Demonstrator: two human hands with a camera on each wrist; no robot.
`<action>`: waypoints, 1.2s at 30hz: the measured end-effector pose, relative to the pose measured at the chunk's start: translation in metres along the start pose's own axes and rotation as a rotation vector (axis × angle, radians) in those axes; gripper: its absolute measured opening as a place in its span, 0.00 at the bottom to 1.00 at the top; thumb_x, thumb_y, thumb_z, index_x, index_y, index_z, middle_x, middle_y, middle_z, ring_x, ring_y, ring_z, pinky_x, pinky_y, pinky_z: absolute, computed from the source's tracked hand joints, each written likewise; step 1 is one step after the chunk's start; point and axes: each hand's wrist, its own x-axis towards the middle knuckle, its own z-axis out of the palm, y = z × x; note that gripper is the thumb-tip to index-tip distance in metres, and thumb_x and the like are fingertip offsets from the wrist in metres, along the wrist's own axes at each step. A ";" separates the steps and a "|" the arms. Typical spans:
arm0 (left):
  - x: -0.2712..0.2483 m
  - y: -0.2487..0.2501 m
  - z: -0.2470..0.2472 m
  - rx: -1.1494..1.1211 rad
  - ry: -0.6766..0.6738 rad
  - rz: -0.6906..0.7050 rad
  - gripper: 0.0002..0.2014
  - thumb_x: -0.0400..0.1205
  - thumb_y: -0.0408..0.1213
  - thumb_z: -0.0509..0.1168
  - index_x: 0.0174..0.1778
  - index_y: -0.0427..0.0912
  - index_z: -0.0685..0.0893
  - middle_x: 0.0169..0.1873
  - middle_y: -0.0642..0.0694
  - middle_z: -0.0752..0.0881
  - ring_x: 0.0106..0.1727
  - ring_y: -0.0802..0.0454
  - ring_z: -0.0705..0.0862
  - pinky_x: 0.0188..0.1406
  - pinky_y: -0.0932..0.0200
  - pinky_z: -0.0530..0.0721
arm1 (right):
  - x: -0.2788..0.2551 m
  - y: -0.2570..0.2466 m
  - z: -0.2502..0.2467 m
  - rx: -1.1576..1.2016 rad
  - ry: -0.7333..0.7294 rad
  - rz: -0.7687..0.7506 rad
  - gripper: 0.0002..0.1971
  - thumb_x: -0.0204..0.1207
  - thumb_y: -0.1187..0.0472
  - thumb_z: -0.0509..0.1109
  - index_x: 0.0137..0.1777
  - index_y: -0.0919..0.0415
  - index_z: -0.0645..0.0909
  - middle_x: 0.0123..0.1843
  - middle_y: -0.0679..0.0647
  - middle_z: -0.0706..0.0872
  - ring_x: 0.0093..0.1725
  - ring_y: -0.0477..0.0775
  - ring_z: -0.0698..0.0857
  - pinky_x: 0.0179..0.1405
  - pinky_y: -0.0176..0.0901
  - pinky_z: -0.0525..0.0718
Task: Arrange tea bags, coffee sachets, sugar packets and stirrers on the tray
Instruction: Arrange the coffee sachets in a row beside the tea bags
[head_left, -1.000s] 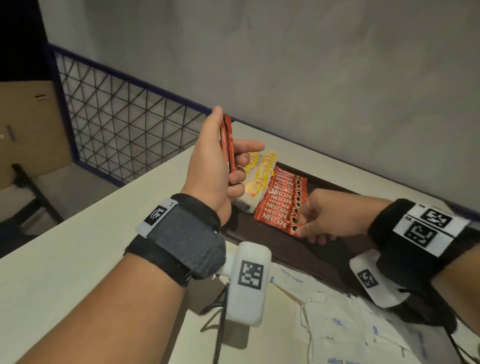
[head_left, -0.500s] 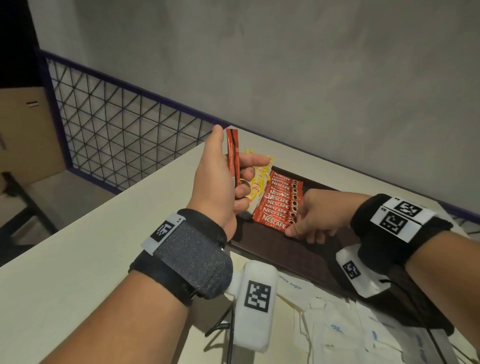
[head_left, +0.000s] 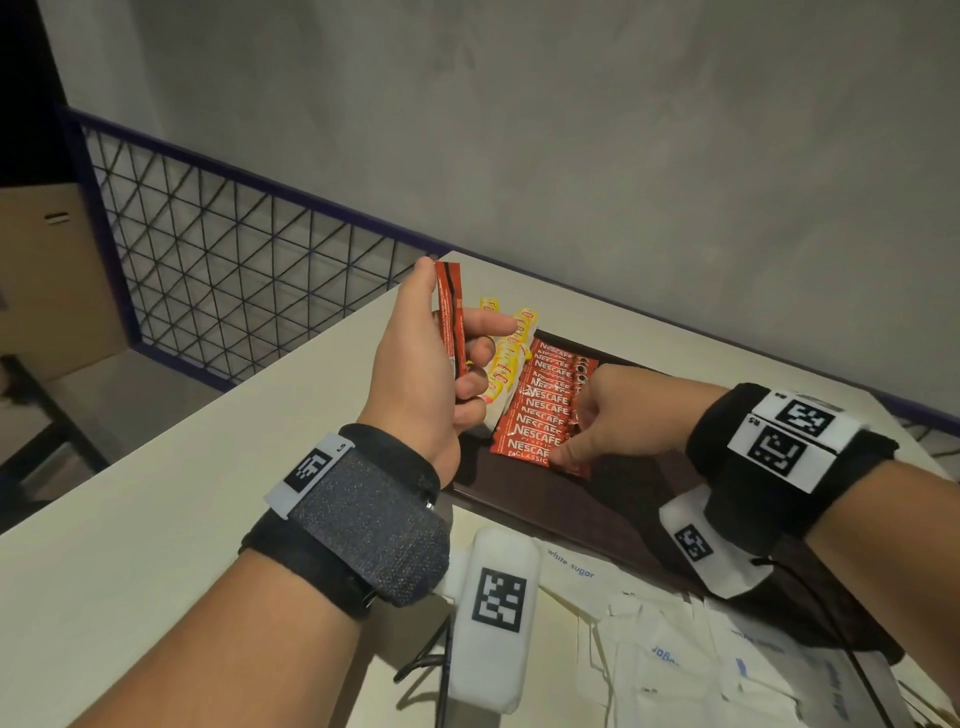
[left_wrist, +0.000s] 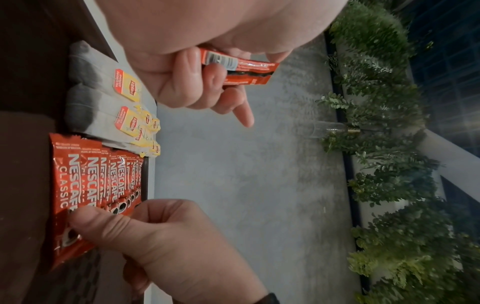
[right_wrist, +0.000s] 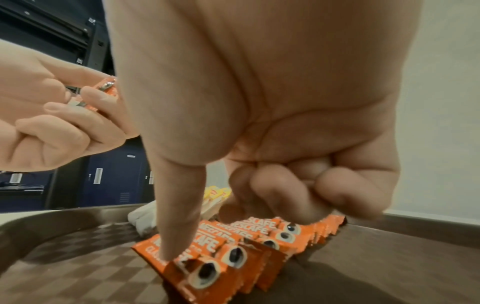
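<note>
At the centre of the head view we see the left hand (head_left: 415, 374) raised above the tray's (head_left: 613, 499) left edge, its thumb and curled fingers gripping a few spare coffee sachets (head_left: 451, 317) upright on end, we judge so that the next one can be drawn off and fed into the row. Just right of it the right hand (head_left: 618, 410) has its fingers curled in and the thumb pressed down on the nearest sachet of the row (head_left: 540, 410), pinning it. The sachets in that row lie overlapped like tiles on the tray's checkered floor; the thumb seems to keep the last one from sliding while it is squared up. To the row's left, at the tray's upper left corner, the tea bags (head_left: 506, 358) lie in a similar fan, yellow tags pointing away over the rim. The sugar packets (head_left: 675, 644) wait in a loose heap on the table (head_left: 156, 545) at lower right, off the tray. We see no stirrers. We judge the coffee row to be nearly done, with sugar and stirrers left.
</note>
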 end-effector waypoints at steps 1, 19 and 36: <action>0.000 0.000 0.000 0.000 0.001 0.002 0.37 0.87 0.67 0.51 0.42 0.36 0.89 0.26 0.49 0.74 0.21 0.57 0.63 0.13 0.67 0.60 | -0.001 -0.002 -0.001 -0.006 0.012 -0.032 0.20 0.73 0.39 0.79 0.48 0.56 0.85 0.49 0.50 0.90 0.49 0.49 0.87 0.48 0.42 0.87; 0.004 -0.003 0.000 0.017 0.021 0.008 0.37 0.87 0.68 0.51 0.40 0.37 0.89 0.25 0.49 0.75 0.21 0.57 0.63 0.13 0.68 0.60 | 0.007 -0.037 0.003 -0.188 0.077 -0.109 0.17 0.74 0.44 0.81 0.50 0.56 0.87 0.46 0.51 0.90 0.42 0.49 0.87 0.44 0.43 0.88; 0.007 -0.014 0.006 0.257 0.094 0.090 0.18 0.82 0.25 0.56 0.51 0.39 0.93 0.30 0.48 0.86 0.25 0.60 0.79 0.20 0.62 0.69 | -0.001 -0.023 -0.018 0.289 0.091 -0.032 0.09 0.83 0.54 0.72 0.47 0.59 0.88 0.37 0.54 0.94 0.29 0.48 0.87 0.32 0.45 0.86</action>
